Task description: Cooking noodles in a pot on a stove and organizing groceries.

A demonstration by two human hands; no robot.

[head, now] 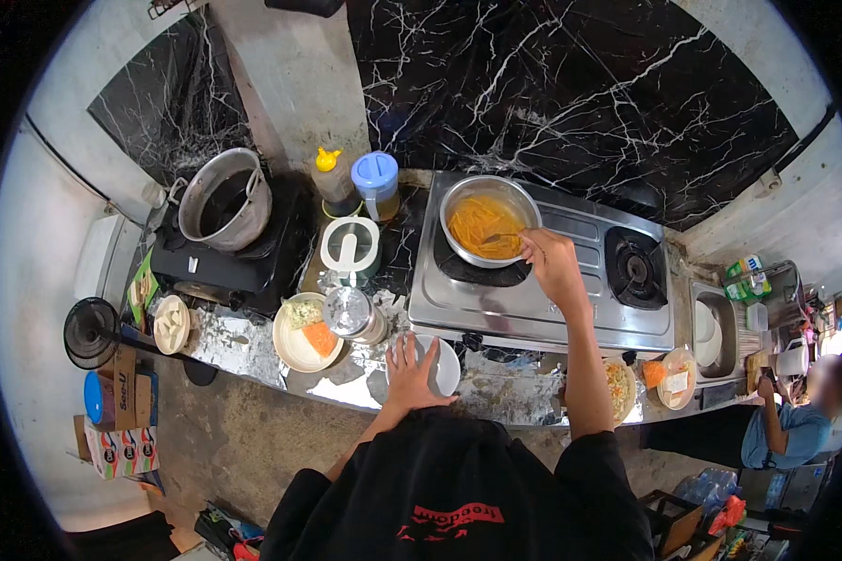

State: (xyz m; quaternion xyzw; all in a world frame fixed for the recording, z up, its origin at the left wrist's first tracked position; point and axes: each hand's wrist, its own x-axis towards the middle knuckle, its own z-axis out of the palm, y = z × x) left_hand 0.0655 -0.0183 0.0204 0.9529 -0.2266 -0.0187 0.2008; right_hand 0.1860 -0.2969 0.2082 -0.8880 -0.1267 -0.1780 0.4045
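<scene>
My right hand (547, 259) grips the handle of a metal utensil (502, 237) whose head rests among orange strips in liquid. They are inside a metal pot (459, 242) on the left burner of a stainless steel gas stove (491, 308). My left hand (411, 375) lies with spread fingers over a white bowl (448, 368) at the counter's front edge; whether it grips the bowl I cannot tell. Left of that hand stand a clear lidded jar (356, 315) and a cream plate (291, 350) bearing an orange piece (320, 338) and a pale green shredded heap (304, 312).
A large aluminium pot (235, 231) sits on a black stove at left. Behind the jar are a green-and-white lidded container (351, 252), a blue-lidded pitcher (376, 184) and a yellow-topped bottle (333, 184). Right are plates of food, a sink (728, 350) and a seated person (789, 428).
</scene>
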